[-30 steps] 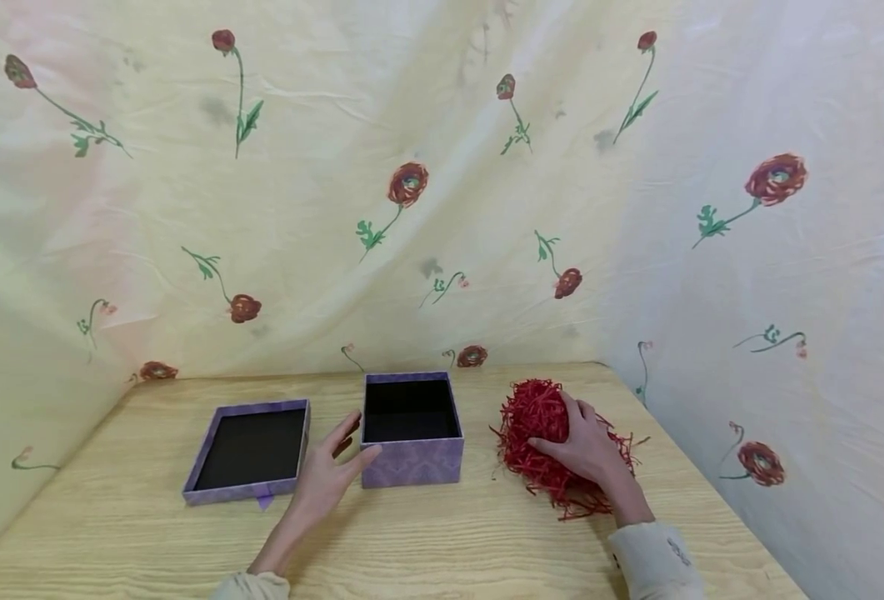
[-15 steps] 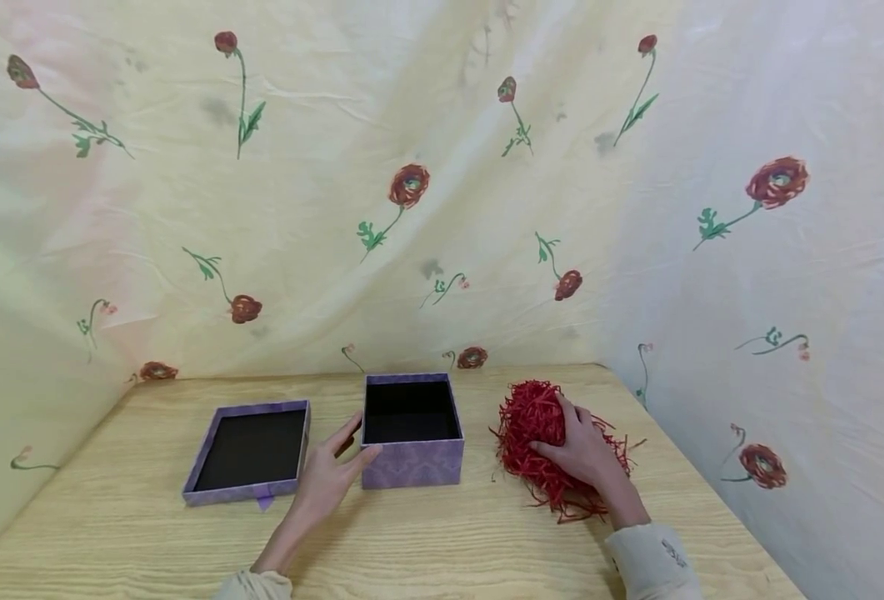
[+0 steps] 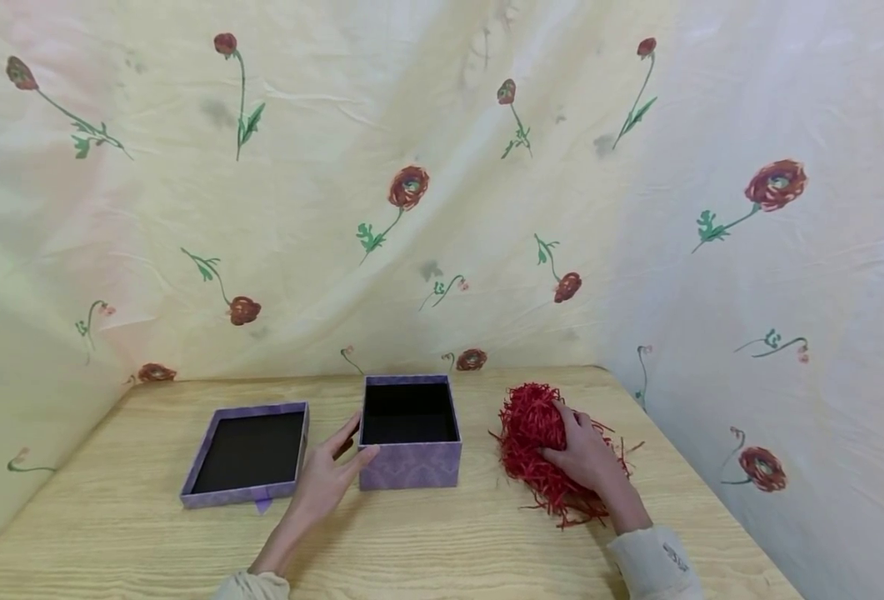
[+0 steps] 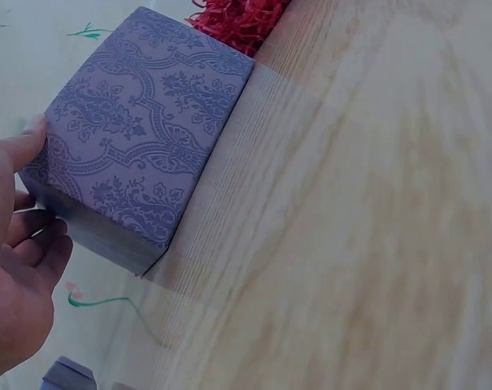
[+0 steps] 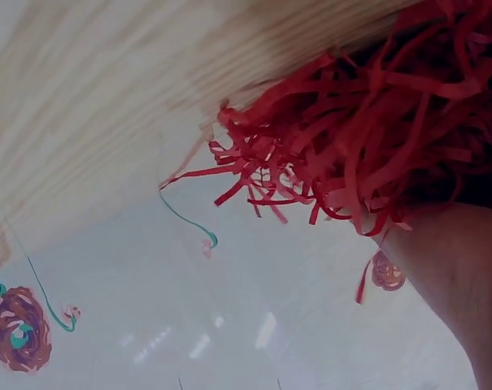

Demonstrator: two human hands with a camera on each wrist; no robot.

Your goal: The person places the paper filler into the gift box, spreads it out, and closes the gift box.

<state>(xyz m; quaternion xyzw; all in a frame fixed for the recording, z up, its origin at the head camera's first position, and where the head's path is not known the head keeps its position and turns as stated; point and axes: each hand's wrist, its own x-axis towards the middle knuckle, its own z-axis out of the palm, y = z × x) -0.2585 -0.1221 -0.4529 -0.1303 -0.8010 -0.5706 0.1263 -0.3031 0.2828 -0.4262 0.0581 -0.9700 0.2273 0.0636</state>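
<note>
The left sleeve (image 3: 252, 587) is pale off-white cloth, creased at its end. The right sleeve (image 3: 647, 567), the same colour, is loose at its opening and bears a dark grey mark (image 3: 676, 557). The left hand (image 3: 323, 482) and right hand (image 3: 590, 457) are bare.

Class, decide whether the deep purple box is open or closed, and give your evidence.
Open: the deep purple box shows its black inside in the head view, and the shallow purple lid lies apart on the table.
</note>
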